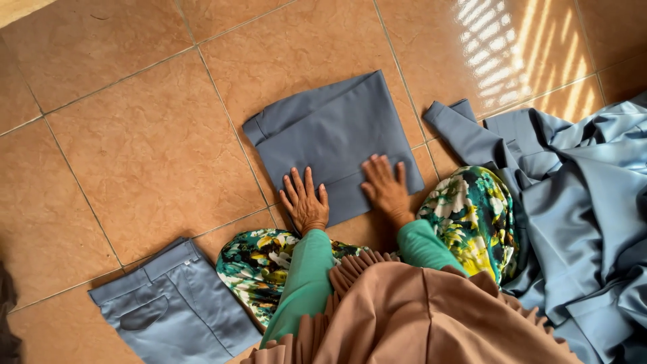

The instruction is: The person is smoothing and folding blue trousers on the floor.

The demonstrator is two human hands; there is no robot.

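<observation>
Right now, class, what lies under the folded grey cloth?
Tan floor tiles show around the folded grey cloth; both hands, left and right, press it. Anything beneath is covered.

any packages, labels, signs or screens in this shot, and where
None in view: only plain grey-blue cloth on the tiled floor, with no tag or print showing.
Folded garment: rough square under both flat hands, left hand, right hand.

You are looking down at a floor [135,135] of glossy orange-brown tiles with thin pale grout lines. In the upper right of the frame, striped sunlight [512,47] falls across the tiles.
</observation>
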